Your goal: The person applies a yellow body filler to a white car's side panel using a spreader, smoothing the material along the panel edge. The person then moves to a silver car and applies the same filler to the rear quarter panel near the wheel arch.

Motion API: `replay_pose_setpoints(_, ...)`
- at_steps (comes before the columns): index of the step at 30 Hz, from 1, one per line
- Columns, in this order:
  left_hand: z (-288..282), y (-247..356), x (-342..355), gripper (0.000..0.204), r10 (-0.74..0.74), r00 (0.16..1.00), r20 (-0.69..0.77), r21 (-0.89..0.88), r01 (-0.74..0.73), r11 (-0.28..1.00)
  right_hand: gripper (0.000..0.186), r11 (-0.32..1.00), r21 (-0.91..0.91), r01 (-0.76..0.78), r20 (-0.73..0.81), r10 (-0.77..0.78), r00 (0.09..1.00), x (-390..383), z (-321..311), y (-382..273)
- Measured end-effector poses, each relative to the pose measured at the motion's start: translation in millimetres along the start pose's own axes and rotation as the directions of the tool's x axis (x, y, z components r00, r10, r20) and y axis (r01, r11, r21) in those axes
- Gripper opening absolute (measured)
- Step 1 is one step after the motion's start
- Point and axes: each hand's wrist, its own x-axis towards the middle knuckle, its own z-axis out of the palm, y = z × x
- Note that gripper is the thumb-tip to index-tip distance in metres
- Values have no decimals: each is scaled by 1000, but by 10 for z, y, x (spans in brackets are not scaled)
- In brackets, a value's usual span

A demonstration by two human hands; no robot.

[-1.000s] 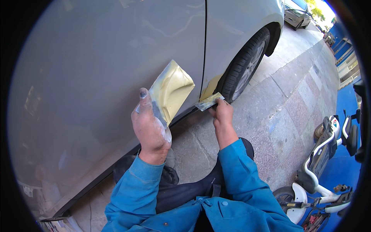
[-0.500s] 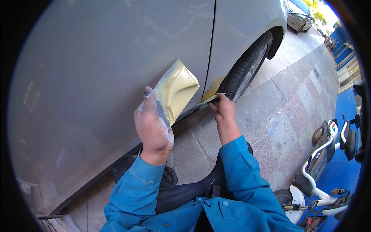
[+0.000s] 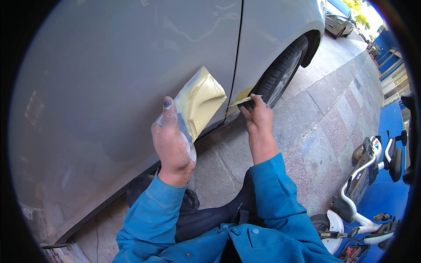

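In my left hand (image 3: 172,147) is a flat mixing board (image 3: 182,115), thumb on its near edge. A thick layer of pale yellow body filler (image 3: 204,100) covers much of it. My right hand (image 3: 259,118) pinches a thin, pale putty spreader (image 3: 245,101), seen nearly edge-on. The spreader is close to a yellow filler patch (image 3: 242,94) low on the grey car's panel, between the door seam and the front tyre (image 3: 280,70). Whether the spreader touches the panel I cannot tell. White residue coats the heel of my left hand.
The car's large grey door (image 3: 109,87) fills the left side. Paved ground (image 3: 315,131) runs along the car's right. A white-framed scooter (image 3: 351,197) lies or stands by a blue surface at the right. Another car (image 3: 340,19) is parked far off.
My right hand has moved slightly right and up, and the spreader now shows more of its length, held more level. The left hand and board have hardly moved.
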Motion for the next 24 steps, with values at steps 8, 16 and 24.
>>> replay_pose_setpoints(8, 30, 7, -17, 61, -2, 1000, -4, 6, 2, 1000, 29, 994, 85, 72, 18, -74, 997, -43, 178, -247)
replay_pose_setpoints(16, 11, -15, -13, 56, -21, 1000, -18, -11, 21, 1000, 24, 984, 66, 168, 22, -170, 985, -124, -44, -438)
replay_pose_setpoints(24, -44, -213, -60, 48, -303, 951, 70, -171, 310, 935, 38, 876, -58, 479, 295, -443, 846, -1124, -284, -524)
